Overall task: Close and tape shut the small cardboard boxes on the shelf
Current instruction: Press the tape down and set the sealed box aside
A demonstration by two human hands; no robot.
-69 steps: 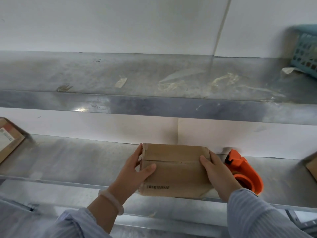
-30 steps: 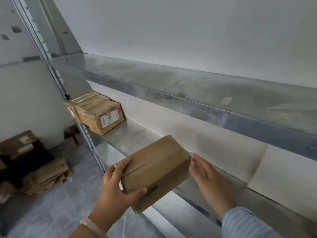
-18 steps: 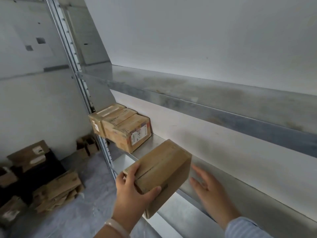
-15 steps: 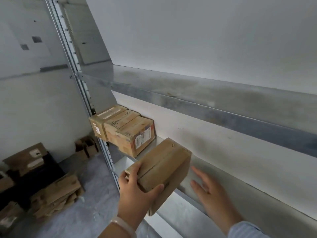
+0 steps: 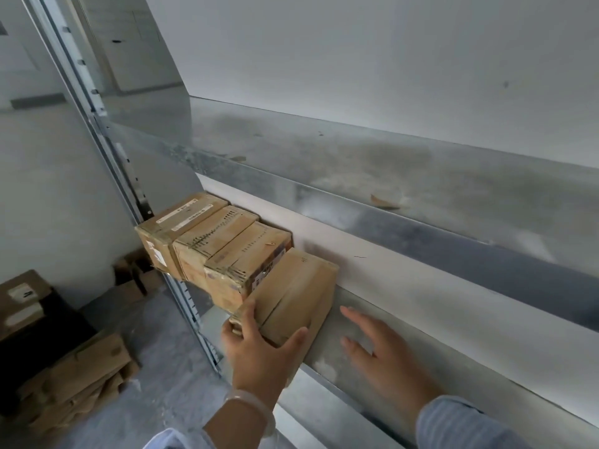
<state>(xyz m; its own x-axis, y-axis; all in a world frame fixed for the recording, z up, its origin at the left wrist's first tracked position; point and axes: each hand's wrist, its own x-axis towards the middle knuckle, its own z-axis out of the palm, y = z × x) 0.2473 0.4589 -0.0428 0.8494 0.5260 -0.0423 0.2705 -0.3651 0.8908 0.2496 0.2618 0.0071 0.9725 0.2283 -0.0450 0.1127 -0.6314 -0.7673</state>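
Small brown cardboard box (image 5: 298, 293): gripped by left hand (image 5: 259, 354), stowed beside row of three boxes (image 5: 227, 241) beyond it; right hand (image 5: 385, 354) spread, empty. Release judged next.

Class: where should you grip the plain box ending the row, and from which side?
Grip the plain box by its near end, coming from the front, likely thumb on the bare right face as the left hand does. Its left face meets the neighbouring box, and the wall stands close behind.
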